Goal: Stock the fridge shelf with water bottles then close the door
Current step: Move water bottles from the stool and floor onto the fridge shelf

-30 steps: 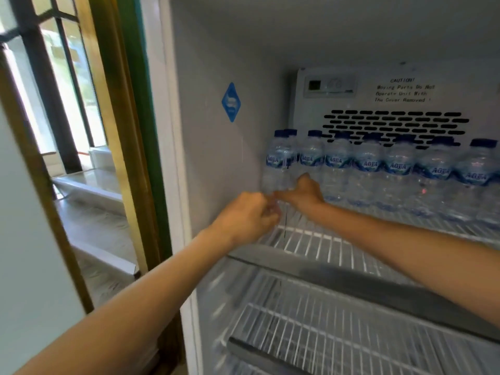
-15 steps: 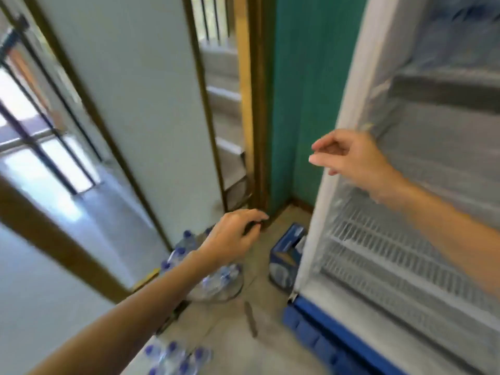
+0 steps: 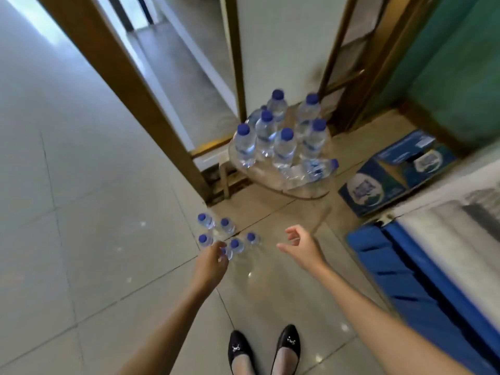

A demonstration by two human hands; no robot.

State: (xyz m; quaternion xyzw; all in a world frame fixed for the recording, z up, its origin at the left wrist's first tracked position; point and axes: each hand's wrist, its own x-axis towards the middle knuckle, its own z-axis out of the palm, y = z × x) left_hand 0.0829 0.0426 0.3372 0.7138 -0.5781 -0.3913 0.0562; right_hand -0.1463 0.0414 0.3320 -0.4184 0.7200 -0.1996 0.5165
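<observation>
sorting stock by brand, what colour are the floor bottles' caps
The caps are blue; the head view shows it best.

Nothing legible — labels on the bottles (image 3: pixel 284 147) and the carton (image 3: pixel 392 174) are blurred.

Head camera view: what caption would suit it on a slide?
Left hand reaches small clear blue-capped water bottles standing on the tiled floor; right hand hovers open beside them.

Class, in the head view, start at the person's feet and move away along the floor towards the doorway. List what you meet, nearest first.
Black shoes → small water bottles standing on the floor → bottle lying on its side → larger upright water bottles.
</observation>
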